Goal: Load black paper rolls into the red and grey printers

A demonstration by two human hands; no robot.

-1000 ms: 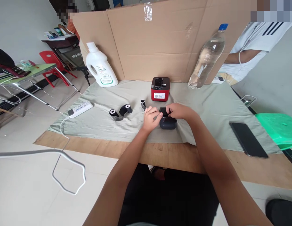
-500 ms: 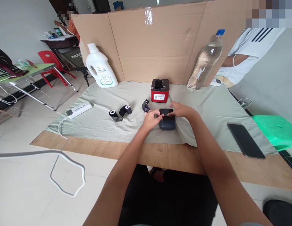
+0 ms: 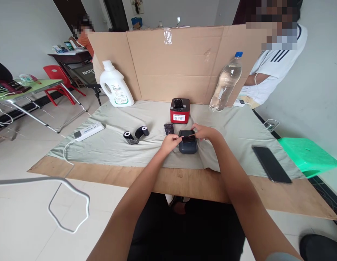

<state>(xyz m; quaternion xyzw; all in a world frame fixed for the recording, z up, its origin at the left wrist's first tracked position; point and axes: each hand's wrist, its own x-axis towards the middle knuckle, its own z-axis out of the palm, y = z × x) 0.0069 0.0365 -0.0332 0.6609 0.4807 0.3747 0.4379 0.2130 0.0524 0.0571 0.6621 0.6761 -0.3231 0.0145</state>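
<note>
A small dark-blue device (image 3: 188, 148), like a portable printer, rests on the cloth in front of me. Across its upper side runs a shiny black strip of film (image 3: 188, 139). My left hand (image 3: 170, 143) pinches the strip's left end between thumb and fingers. From the other side, my right hand (image 3: 208, 132) holds the right end at the thumb, its index finger reaching past the device's far corner. Another piece of dark film (image 3: 169, 129) lies just beyond my left hand; whether it joins the strip I cannot tell. Two rolls of black ribbon (image 3: 136, 135) lie further left.
Behind the device stands a red and black box-shaped machine (image 3: 179, 111). A white jug (image 3: 118, 87) and a water bottle (image 3: 226, 83) lean near the cardboard screen (image 3: 182, 65). A power strip (image 3: 89, 131) lies left, a phone (image 3: 271, 164) right. People are beyond the screen.
The view has tilted up and shifted slightly right. My hands stay at the device, with the film strip now held lower and flatter across it. The dark film beyond my left hand appears less curled.
</note>
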